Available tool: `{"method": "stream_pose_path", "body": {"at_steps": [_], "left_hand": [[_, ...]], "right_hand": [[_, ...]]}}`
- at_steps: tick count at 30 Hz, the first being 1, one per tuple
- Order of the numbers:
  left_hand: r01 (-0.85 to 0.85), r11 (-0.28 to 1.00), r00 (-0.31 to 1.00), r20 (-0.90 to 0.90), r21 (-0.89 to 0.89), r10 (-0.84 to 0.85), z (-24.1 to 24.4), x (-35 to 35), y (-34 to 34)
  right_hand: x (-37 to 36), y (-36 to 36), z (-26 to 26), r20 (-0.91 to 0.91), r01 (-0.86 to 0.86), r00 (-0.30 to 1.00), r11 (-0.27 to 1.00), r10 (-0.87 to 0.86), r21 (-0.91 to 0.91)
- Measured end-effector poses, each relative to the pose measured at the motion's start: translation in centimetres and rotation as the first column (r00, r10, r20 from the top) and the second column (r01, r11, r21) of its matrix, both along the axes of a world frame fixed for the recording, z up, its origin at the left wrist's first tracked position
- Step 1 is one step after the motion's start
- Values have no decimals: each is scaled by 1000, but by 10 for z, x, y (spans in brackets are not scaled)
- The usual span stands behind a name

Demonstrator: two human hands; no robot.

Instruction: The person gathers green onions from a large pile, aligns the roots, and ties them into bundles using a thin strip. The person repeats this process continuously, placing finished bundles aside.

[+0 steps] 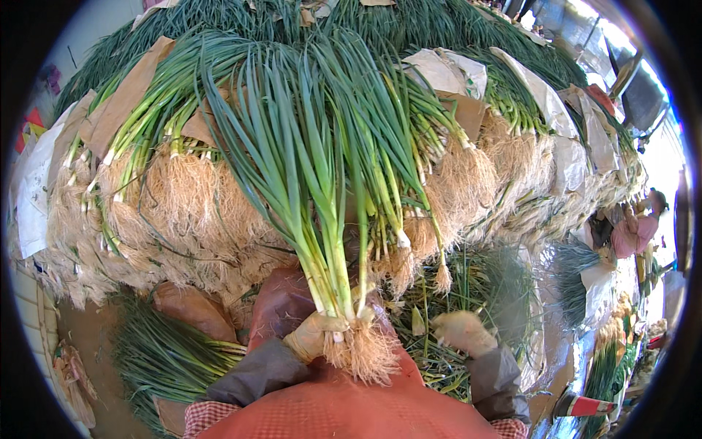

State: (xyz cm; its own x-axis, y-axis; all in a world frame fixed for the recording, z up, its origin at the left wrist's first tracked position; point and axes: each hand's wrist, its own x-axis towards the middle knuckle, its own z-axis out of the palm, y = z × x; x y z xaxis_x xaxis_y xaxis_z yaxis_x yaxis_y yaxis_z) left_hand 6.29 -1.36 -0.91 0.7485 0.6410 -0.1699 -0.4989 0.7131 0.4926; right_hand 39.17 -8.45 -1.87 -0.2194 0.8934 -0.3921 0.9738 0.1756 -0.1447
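My left hand (pixel 310 336), in a dirty glove, grips a small bunch of green garlic or green onions (pixel 329 274) just above the roots. The bunch stands root end toward me over my red apron (pixel 351 409), its long leaves fanning out over the heap. The pale, stringy roots (pixel 364 354) hang free below the hand. My right hand (pixel 466 332), gloved and blurred, is off to the right, apart from the bunch. It is above loose cut leaves and trimmings (pixel 439 356); its fingers are not clear.
A large heap of the same plants (pixel 186 181) spans the front, roots facing me, with paper sheets (pixel 129 99) between bundles. More plants (pixel 164 351) lie at lower left. At right are wet floor (pixel 554 307), a traffic cone (pixel 587 406) and a person in pink (pixel 636 230).
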Motion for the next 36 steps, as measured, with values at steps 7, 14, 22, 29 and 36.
{"method": "stream_pose_path", "body": {"at_steps": [7,14,22,29,36], "left_hand": [[6,999,989,-149,36,-1,7,10,-2],[33,999,977,-210,3,-31,-16,27,-6],[-35,997,996,-90,-76,29,-12,21,-9],[-26,994,1000,12,-111,27,-5,11,-11],[-87,988,996,0,-128,88,-7,3,-13]], "right_hand": [[-14,155,31,-218,456,889,817,-402,352],[-109,106,50,-702,536,654,828,-282,166],[-109,45,84,-875,385,289,884,-387,-264],[-108,101,20,-882,328,-95,822,-461,-465],[-116,71,40,-720,116,622,873,307,473]]}}
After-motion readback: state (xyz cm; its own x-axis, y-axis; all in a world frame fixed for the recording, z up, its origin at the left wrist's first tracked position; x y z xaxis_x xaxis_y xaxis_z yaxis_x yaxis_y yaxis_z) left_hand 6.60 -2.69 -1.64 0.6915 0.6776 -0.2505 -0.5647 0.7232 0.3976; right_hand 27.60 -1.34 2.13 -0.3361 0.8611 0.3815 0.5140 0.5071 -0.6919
